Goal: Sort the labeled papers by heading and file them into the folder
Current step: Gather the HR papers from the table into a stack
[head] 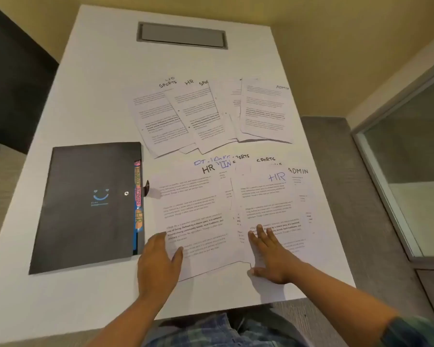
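Head view: left hand point(158, 261) lies flat on the black-headed HR sheet point(193, 209), right hand point(268, 254) spread flat on the blue-headed HR sheet point(266, 201), both gripping nothing; black folder point(85, 209) just left, another fan of papers point(211, 113) farther up the table point(98, 83)

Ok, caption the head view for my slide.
Left hand and right hand rest on labeled papers beside a black folder on a white table.

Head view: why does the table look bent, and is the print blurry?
In the head view, the wide-angle lens splays and bows the table edges; headings on the papers read, small print is soft; the right hand casts a faint shadow.
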